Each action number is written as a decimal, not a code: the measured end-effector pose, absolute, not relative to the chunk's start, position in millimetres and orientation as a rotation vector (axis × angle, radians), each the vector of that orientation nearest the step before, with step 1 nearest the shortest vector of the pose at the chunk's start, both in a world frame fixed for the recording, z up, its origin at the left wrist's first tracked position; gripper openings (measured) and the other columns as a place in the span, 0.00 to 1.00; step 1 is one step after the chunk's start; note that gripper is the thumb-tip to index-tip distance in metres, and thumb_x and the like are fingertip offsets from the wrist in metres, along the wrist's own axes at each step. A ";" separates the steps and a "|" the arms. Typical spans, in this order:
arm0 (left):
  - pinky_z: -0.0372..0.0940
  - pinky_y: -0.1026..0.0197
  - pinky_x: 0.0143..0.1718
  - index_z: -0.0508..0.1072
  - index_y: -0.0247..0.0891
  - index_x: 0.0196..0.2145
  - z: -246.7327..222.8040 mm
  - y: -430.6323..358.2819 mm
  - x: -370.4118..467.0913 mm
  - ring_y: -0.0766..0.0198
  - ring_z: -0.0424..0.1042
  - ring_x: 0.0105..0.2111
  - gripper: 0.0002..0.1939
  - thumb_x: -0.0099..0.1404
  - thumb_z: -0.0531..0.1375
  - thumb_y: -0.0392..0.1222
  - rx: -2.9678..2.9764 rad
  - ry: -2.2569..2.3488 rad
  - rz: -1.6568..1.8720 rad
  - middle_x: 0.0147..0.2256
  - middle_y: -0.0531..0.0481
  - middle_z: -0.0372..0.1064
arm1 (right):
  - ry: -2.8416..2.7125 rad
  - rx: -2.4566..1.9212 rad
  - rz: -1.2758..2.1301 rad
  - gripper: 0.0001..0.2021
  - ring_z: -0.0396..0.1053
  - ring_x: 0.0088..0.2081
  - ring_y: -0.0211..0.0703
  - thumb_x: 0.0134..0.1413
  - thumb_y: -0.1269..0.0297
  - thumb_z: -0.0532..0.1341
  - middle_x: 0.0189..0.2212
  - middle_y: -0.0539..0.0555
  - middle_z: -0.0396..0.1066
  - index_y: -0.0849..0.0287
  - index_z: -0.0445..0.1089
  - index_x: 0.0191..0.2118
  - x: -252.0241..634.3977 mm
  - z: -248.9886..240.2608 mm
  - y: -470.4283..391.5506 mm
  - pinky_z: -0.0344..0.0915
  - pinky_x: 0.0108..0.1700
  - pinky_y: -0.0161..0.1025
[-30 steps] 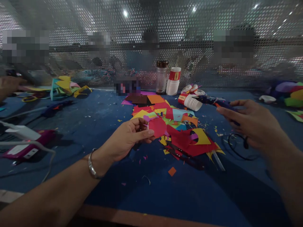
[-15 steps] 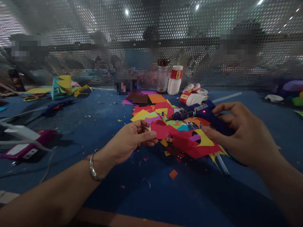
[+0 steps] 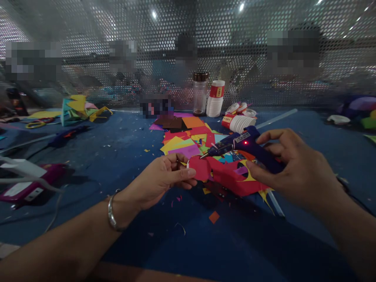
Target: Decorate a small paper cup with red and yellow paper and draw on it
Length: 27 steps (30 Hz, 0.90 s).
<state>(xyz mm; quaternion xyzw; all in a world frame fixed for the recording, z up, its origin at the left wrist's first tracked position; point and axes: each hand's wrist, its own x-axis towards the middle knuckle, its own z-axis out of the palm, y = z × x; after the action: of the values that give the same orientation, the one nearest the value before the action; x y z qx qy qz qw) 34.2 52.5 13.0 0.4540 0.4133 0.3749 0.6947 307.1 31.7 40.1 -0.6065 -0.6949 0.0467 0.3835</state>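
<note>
Pinched by its left edge, a round red paper disc (image 3: 200, 169) is in my left hand (image 3: 173, 172). A white rim shows behind the disc's left side. My right hand (image 3: 289, 162) grips the handle of a dark blue glue gun (image 3: 245, 144), whose red light is lit and whose clear glue stick (image 3: 277, 118) juts out at the back. The gun's metal nozzle is at the disc's upper edge; whether it touches, I cannot tell. Below the gun lies a cut red sheet (image 3: 235, 178) beside yellow scraps.
Coloured paper sheets (image 3: 183, 150) and scraps cover the table's middle. Behind them stand a glass jar (image 3: 200, 94), stacked paper cups (image 3: 215, 100) and a toppled cup stack (image 3: 238, 123). At left are another glue gun (image 3: 69, 135) and a purple power strip (image 3: 38, 182) with cables.
My right hand has brought the glue gun left and slightly down, so its nozzle is now at the disc's upper edge. The disc sits slightly lower in view.
</note>
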 end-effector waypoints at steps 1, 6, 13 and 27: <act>0.71 0.69 0.28 0.69 0.35 0.36 13.4 52.4 34.2 0.68 0.78 0.27 0.24 0.49 0.77 0.41 1.013 0.925 0.833 0.28 0.55 0.75 | -1.775 -1.542 0.117 0.18 0.71 0.20 0.46 0.43 0.51 0.67 0.22 0.45 0.73 0.47 0.64 0.41 307.0 39.5 31.2 0.61 0.22 0.40; 0.70 0.68 0.28 0.68 0.37 0.37 15.8 50.9 34.8 0.67 0.78 0.26 0.23 0.50 0.77 0.40 1.000 0.933 0.824 0.28 0.55 0.75 | -1.766 -1.582 0.145 0.18 0.73 0.22 0.48 0.45 0.54 0.67 0.24 0.46 0.75 0.46 0.64 0.42 305.2 39.8 29.1 0.63 0.25 0.41; 0.69 0.66 0.28 0.68 0.37 0.36 17.2 50.0 36.1 0.67 0.77 0.26 0.22 0.50 0.76 0.39 0.994 0.950 0.826 0.27 0.55 0.74 | -1.764 -1.570 0.171 0.18 0.72 0.21 0.47 0.43 0.54 0.68 0.23 0.46 0.74 0.47 0.64 0.41 305.9 42.8 30.3 0.63 0.25 0.41; 0.69 0.69 0.26 0.68 0.37 0.36 18.7 50.1 37.0 0.68 0.77 0.25 0.24 0.49 0.77 0.39 0.994 0.942 0.830 0.26 0.56 0.74 | -1.788 -1.559 0.124 0.16 0.72 0.22 0.47 0.47 0.55 0.66 0.23 0.46 0.74 0.48 0.64 0.42 304.7 43.9 28.4 0.65 0.27 0.41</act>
<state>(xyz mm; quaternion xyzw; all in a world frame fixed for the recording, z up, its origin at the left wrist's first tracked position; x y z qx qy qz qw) 37.0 50.1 18.7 0.4457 0.4221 0.3723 0.6962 304.7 28.4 43.9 -0.6088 -0.6980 0.0486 0.3739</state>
